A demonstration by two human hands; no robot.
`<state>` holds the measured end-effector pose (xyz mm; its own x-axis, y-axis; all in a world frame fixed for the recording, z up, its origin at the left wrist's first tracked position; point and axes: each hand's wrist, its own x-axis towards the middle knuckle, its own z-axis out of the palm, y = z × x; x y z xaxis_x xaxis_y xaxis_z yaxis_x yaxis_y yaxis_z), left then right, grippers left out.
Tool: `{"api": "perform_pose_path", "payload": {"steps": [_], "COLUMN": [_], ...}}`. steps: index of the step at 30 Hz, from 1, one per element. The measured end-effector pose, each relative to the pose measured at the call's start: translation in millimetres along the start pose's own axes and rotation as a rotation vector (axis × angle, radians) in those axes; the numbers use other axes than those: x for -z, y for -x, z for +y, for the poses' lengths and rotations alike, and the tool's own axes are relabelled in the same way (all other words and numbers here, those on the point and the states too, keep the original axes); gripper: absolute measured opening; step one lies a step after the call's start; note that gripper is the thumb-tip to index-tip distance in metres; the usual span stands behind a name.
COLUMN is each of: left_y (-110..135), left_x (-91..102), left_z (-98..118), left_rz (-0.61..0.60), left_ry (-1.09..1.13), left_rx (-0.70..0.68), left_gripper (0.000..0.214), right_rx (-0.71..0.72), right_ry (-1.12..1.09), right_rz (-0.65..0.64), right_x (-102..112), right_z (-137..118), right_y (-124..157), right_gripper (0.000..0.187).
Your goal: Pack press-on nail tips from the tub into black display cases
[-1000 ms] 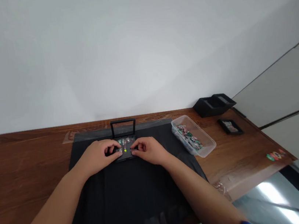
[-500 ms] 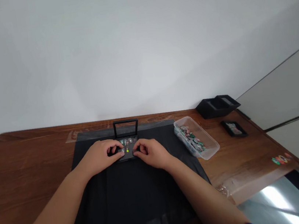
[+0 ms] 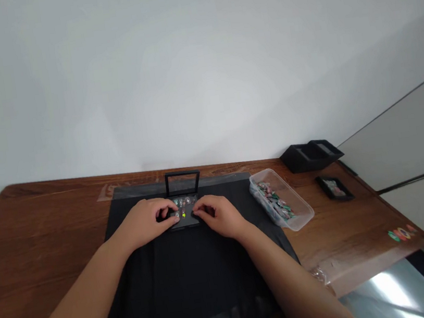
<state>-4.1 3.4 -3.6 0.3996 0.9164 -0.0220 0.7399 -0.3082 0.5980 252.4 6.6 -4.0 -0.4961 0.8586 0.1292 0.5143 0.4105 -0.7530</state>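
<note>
Working at the small black case [image 3: 186, 227], you have it before you on the black mat [image 3: 200, 276], its framed lid [image 3: 181, 173] standing raised at the back. Small pieces [image 3: 188, 200] lie along the rear of the case, with a yellow-green piece [image 3: 184, 215] nearer the front; the near right part shows dark floor, so the filling appears partial, and the lid is not yet down. Many more pieces lie in the clear tub [image 3: 302, 210] to your right. Your left hand [image 3: 139, 226] spans the left side of the case, thumb and forefinger parted, their tips at the pieces; whether they grip anything cannot be told. Your right hand [image 3: 223, 218] brings thumb and fingertips close together at the right side; whether a piece is pinched there cannot be made out.
</note>
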Motion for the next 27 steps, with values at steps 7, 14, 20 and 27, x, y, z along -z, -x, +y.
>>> {"api": "perform_pose_path", "payload": {"steps": [7, 14, 20, 27], "left_y": [-1, 0, 0, -1], "left_x": [-0.6, 0.1, 0.9, 0.0], "left_z": [-1, -1, 2, 0], "left_rz": [-0.006, -0.015, -0.017, -0.019], "left_ry": [0.008, 0.007, -0.008, -0.017], "left_rx": [0.001, 0.008, 0.011, 0.013], "left_gripper": [0.031, 0.032, 0.03, 0.031], "right_rx": [0.07, 0.026, -0.06, -0.079], "right_ry": [-0.033, 0.098, 0.16, 0.172], "right_rz": [-0.012, 0.073, 0.08, -0.044], "right_x": [10, 7, 4, 1], "right_z": [8, 3, -8, -9], "right_y": [-1, 0, 2, 1], "right_gripper": [0.018, 0.025, 0.032, 0.016]}}
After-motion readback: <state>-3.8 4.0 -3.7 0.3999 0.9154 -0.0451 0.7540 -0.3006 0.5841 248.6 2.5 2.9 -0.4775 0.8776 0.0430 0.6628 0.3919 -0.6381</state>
